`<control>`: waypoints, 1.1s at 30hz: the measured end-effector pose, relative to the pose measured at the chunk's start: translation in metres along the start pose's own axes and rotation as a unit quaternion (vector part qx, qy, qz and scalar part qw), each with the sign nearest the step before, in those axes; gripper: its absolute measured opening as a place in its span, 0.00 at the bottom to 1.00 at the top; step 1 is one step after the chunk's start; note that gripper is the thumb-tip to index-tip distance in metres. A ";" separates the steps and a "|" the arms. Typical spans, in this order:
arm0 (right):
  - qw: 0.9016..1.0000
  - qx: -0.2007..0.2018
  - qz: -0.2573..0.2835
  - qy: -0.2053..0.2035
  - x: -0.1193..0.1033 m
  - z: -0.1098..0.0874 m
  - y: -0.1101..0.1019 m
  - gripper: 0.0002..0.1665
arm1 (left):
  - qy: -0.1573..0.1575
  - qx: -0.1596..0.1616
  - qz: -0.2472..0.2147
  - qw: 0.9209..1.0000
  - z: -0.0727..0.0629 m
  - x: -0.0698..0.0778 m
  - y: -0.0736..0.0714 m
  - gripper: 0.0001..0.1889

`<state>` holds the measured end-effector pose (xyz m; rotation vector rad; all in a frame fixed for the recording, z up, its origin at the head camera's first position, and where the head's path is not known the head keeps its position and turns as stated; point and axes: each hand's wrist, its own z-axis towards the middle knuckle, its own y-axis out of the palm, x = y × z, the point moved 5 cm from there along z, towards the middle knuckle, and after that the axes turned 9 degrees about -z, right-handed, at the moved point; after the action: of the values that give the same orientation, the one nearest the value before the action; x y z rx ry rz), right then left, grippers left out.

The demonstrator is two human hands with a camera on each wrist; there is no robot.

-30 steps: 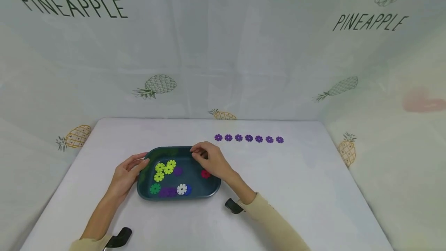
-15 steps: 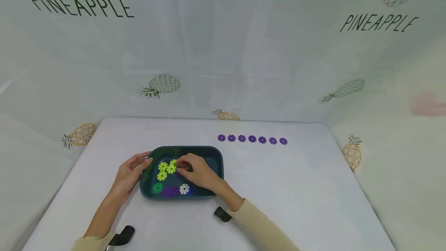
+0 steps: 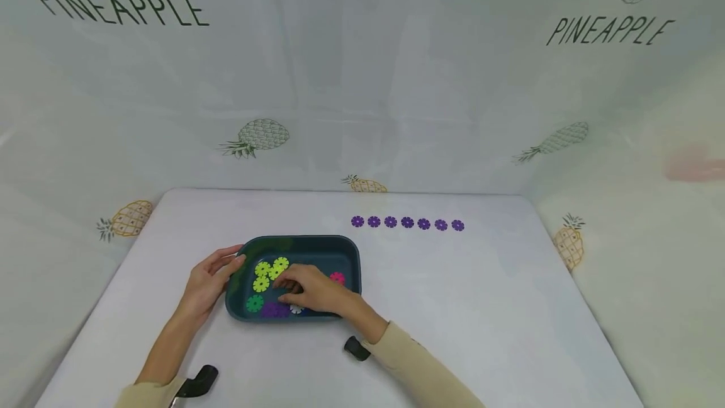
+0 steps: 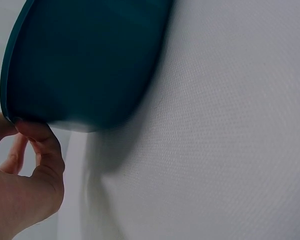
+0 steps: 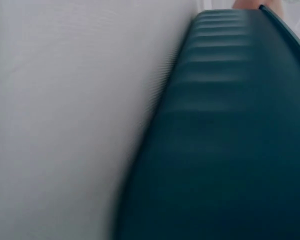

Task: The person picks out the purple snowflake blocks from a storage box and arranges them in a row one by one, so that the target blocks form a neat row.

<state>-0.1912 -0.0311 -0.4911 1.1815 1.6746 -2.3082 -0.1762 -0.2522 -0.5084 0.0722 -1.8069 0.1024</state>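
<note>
My left hand point(image 3: 206, 283) grips the left end of a dark teal tray point(image 3: 311, 242), thumb over the rim and fingers along the outside. In the left wrist view, the thumb and fingers of my left hand point(image 4: 27, 175) meet at the rim. My right hand point(image 3: 314, 288) reaches down inside the tray, bent fingers and thumb a little apart, with nothing visible between them. Yellow flower-shaped discs point(image 3: 262, 284) lie just left of its fingertips. Close below are purple discs point(image 3: 272, 310) and a partly covered white disc point(image 3: 296, 309). A green disc point(image 3: 255, 303) lies at lower left, a red disc point(image 3: 337, 277) at right.
Several purple flower discs point(image 3: 407, 222) stand in a straight row on the white table point(image 3: 453, 307) behind and right of the tray. A pineapple-print cloth point(image 3: 362, 80) hangs behind and beside the table. Black wrist-camera mounts point(image 3: 357, 349) stick out from both sleeves.
My right hand has moved from the tray's back rim to its middle, then down toward the purple discs at the front. The left hand stays on the tray's left end.
</note>
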 end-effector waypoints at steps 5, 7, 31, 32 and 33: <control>0.997 -0.043 -0.056 -0.031 -0.005 0.004 0.008 0.18 | 0.002 -0.004 -0.003 1.000 0.000 0.002 -0.002 0.33; 0.995 -0.053 -0.077 -0.037 -0.006 0.005 0.010 0.18 | 0.004 -0.004 -0.005 1.000 0.000 0.003 -0.002 0.33; 0.997 0.072 -0.017 0.017 -0.001 0.001 -0.009 0.07 | -0.001 -0.009 -0.017 1.000 0.000 0.002 0.000 0.32; 0.996 0.084 -0.005 0.020 -0.001 0.000 -0.012 0.07 | -0.001 -0.009 -0.017 1.000 0.000 0.002 0.000 0.32; 0.995 0.096 0.004 0.021 0.000 -0.001 -0.015 0.07 | -0.001 -0.010 -0.016 1.000 0.000 0.002 0.000 0.32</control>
<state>-0.1974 -0.0244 -0.4796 1.2761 1.4838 -2.5023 -0.1764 -0.2522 -0.5067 0.0881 -1.8077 0.0618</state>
